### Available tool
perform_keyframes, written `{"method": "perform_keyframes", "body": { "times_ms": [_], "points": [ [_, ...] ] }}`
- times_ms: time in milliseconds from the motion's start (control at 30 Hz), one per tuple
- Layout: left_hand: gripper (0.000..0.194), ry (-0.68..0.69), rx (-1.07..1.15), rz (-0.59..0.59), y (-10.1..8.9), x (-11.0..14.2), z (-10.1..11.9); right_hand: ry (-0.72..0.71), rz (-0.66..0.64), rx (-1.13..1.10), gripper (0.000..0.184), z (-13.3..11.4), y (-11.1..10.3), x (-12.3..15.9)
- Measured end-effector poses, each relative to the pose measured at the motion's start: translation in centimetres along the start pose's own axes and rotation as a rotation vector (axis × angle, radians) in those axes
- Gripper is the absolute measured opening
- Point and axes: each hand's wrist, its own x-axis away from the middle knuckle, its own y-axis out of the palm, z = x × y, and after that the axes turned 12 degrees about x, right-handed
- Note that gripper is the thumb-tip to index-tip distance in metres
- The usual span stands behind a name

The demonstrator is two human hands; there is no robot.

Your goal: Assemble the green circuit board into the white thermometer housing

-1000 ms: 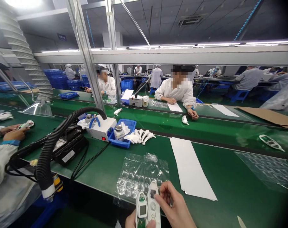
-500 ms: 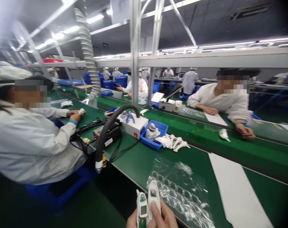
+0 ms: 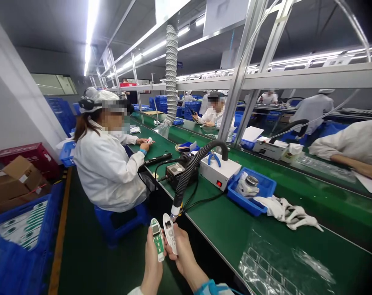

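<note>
My left hand (image 3: 152, 262) holds a small green circuit board in a white frame with a tiny display (image 3: 157, 239), upright. Right beside it my right hand (image 3: 181, 252) holds a white oval device cover with a window and buttons (image 3: 170, 232); the two parts stand side by side, almost touching. Both hands hover in front of the green bench edge (image 3: 204, 233), over the aisle floor. A blue cuff shows on my right wrist.
A black flexible hose (image 3: 190, 172) ends just above my hands. On the bench: a white box with red switch (image 3: 219, 172), a blue tray (image 3: 253, 192), white gloves (image 3: 288, 213), a clear blister sheet (image 3: 274, 264). A seated co-worker (image 3: 107, 164) works left; blue crates (image 3: 18, 241) stand on the floor.
My view has swung far to the left, bringing the seated co-worker and the aisle into sight. My hands moved left off the bench with both parts, and the board now shows its green face.
</note>
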Motion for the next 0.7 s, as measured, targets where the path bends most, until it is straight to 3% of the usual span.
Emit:
{"method": "perform_keyframes", "body": {
  "times_ms": [167,467,567,700],
  "points": [
    [0.052,-0.048,-0.014,-0.047,0.8,1.4,-1.5,0.009,0.063,-0.013,0.053,-0.1,-1.9,1.7],
    [0.053,0.013,-0.006,0.091,-1.1,1.1,0.1,0.066,-0.008,0.018,0.05,1.2,0.5,0.9],
    [0.054,-0.002,-0.036,0.073,-0.8,1.4,-0.5,0.043,0.001,0.027,0.055,1.6,-0.5,0.8],
    [0.052,-0.022,-0.101,-0.047,0.9,1.4,-1.8,-0.015,0.047,0.078,0.064,1.5,-3.1,1.2]
  ]
}}
